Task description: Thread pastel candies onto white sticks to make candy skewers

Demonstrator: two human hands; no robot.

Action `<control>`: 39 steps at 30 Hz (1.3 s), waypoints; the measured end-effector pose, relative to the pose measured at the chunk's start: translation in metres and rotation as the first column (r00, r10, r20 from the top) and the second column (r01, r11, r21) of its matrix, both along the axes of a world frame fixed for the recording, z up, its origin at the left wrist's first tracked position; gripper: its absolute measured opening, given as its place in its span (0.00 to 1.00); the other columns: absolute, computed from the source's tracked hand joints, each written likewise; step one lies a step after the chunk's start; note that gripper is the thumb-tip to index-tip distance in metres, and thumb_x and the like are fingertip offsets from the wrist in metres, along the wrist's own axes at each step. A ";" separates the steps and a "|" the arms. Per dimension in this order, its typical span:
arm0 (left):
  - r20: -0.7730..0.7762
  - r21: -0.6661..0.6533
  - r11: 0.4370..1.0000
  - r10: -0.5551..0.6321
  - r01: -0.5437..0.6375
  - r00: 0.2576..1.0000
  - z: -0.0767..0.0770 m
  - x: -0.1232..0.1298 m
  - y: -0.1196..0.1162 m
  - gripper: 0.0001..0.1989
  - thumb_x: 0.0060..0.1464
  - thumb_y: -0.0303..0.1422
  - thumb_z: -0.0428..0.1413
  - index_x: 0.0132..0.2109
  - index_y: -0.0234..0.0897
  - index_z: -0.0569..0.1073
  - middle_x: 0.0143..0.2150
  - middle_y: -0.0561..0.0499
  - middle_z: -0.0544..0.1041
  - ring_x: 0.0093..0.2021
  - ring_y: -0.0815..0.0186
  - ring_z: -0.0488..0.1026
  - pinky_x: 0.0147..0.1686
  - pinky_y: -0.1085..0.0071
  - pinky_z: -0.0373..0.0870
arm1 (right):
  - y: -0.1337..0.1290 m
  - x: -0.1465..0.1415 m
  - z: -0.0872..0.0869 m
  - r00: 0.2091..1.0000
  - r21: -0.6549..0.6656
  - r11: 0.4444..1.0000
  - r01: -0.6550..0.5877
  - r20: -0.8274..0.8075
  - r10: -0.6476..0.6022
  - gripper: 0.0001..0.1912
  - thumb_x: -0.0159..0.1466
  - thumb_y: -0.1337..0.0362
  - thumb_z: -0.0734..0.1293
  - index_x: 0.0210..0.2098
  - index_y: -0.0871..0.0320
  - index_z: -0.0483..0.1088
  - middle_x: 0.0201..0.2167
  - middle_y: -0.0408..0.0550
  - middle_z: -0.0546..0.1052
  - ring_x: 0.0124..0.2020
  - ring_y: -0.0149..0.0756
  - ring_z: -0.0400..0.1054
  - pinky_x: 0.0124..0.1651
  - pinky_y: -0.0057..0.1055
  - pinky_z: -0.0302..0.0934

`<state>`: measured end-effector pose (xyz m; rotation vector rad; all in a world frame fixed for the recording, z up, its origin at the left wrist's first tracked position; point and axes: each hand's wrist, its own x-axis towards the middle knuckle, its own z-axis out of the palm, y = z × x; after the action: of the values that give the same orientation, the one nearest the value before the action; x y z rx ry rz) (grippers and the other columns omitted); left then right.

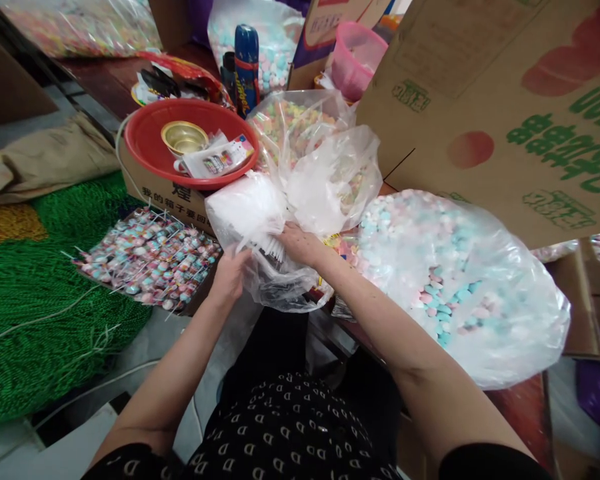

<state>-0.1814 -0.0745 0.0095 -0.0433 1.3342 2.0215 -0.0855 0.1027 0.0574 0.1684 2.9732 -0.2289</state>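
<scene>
A clear plastic bag (293, 293) holds a bundle of thin white sticks (274, 248), in front of my body. The fingers of my left hand (231, 270) are closed on the bag's near left edge. My right hand (300, 243) reaches in from the right, its fingers around the stick bundle at the bag's mouth; its fingertips are partly hidden. Just behind lies an open bag of colourful candies (300, 130). To the right of my right forearm spreads a large clear bag of pink, blue and white candies (460, 280).
A red basin (143, 150) with a gold bowl (184, 137) and small packets stands behind left. Below it is a box of wrapped lollipops (147, 257). Green netting (55, 320) lies left. A big carton (480, 133) rises at right. A blue thermos (247, 67) and pink tub (353, 60) stand behind.
</scene>
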 end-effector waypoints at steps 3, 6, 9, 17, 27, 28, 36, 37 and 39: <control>0.012 0.022 1.000 0.018 -0.018 1.000 0.008 0.000 0.003 0.18 0.30 0.29 0.66 0.35 0.36 0.76 0.29 0.58 0.78 0.25 0.72 0.71 0.26 0.78 0.71 | 0.002 -0.003 0.001 1.000 0.014 1.000 -0.027 0.001 0.027 0.37 0.69 0.81 0.58 0.74 0.53 0.63 0.74 0.58 0.66 0.75 0.46 0.56 0.74 0.46 0.58; 0.014 0.053 0.998 0.030 -0.030 0.999 0.017 0.001 0.006 0.15 0.30 0.28 0.62 0.32 0.37 0.73 0.22 0.62 0.70 0.19 0.75 0.62 0.19 0.78 0.64 | 0.003 -0.010 0.005 0.998 0.042 0.997 -0.067 0.022 0.066 0.34 0.69 0.80 0.59 0.73 0.58 0.66 0.71 0.62 0.70 0.75 0.49 0.58 0.75 0.49 0.55; 0.038 0.037 0.999 -0.018 0.017 0.999 0.025 0.004 0.007 0.13 0.33 0.29 0.60 0.32 0.39 0.71 0.16 0.65 0.61 0.15 0.75 0.55 0.16 0.77 0.62 | 0.003 -0.017 0.009 0.994 0.056 0.995 -0.087 0.077 0.083 0.32 0.69 0.79 0.59 0.71 0.62 0.67 0.68 0.65 0.74 0.71 0.52 0.64 0.74 0.51 0.55; 0.105 0.062 0.987 -0.155 0.149 0.982 0.041 0.025 0.018 0.08 0.42 0.28 0.59 0.31 0.40 0.67 0.16 0.65 0.59 0.14 0.75 0.55 0.15 0.76 0.58 | 0.011 -0.018 0.011 0.989 0.099 0.991 -0.085 0.127 0.072 0.24 0.65 0.79 0.62 0.58 0.66 0.77 0.53 0.66 0.82 0.61 0.53 0.74 0.66 0.44 0.64; 0.082 0.136 0.990 -0.061 0.049 0.995 0.040 0.041 0.021 0.09 0.44 0.27 0.60 0.28 0.39 0.65 0.18 0.63 0.60 0.17 0.76 0.54 0.19 0.78 0.58 | 0.023 -0.001 -0.006 0.994 0.079 0.991 -0.110 0.038 0.107 0.32 0.64 0.80 0.59 0.68 0.66 0.69 0.61 0.63 0.78 0.63 0.52 0.70 0.69 0.47 0.61; 0.082 0.138 0.989 -0.057 0.045 0.995 0.040 0.041 0.020 0.09 0.43 0.27 0.59 0.27 0.38 0.65 0.18 0.63 0.60 0.17 0.77 0.54 0.19 0.78 0.58 | 0.023 -0.002 -0.008 0.992 0.071 0.989 -0.127 0.024 0.126 0.33 0.64 0.79 0.60 0.69 0.66 0.68 0.61 0.63 0.78 0.63 0.52 0.70 0.70 0.49 0.60; 0.167 0.102 0.982 -0.176 0.161 0.970 0.046 0.028 0.004 0.13 0.39 0.24 0.56 0.22 0.41 0.58 0.16 0.62 0.54 0.16 0.75 0.51 0.20 0.74 0.67 | 0.015 -0.020 0.008 0.986 0.079 0.990 -0.118 0.128 0.108 0.23 0.66 0.78 0.61 0.57 0.66 0.77 0.56 0.68 0.81 0.63 0.53 0.72 0.67 0.48 0.62; 0.156 0.090 0.982 -0.177 0.165 0.972 0.045 0.026 0.001 0.14 0.39 0.24 0.56 0.21 0.41 0.57 0.16 0.62 0.53 0.15 0.75 0.51 0.19 0.74 0.67 | 0.013 -0.021 0.013 0.986 0.071 0.990 -0.125 0.117 0.117 0.24 0.66 0.78 0.61 0.57 0.66 0.77 0.59 0.68 0.79 0.65 0.53 0.70 0.68 0.48 0.61; 0.126 0.059 0.983 -0.177 0.171 0.976 0.044 0.024 -0.005 0.13 0.38 0.24 0.56 0.20 0.41 0.57 0.16 0.62 0.53 0.15 0.75 0.51 0.19 0.74 0.67 | 0.011 -0.023 0.021 0.986 0.058 0.990 -0.128 0.119 0.121 0.26 0.65 0.79 0.62 0.60 0.63 0.76 0.63 0.65 0.77 0.67 0.52 0.69 0.69 0.48 0.61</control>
<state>-0.1578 -0.0799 0.0532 -0.0353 1.1661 1.8685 -0.1090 0.1138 0.0786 0.0028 2.8649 -0.1022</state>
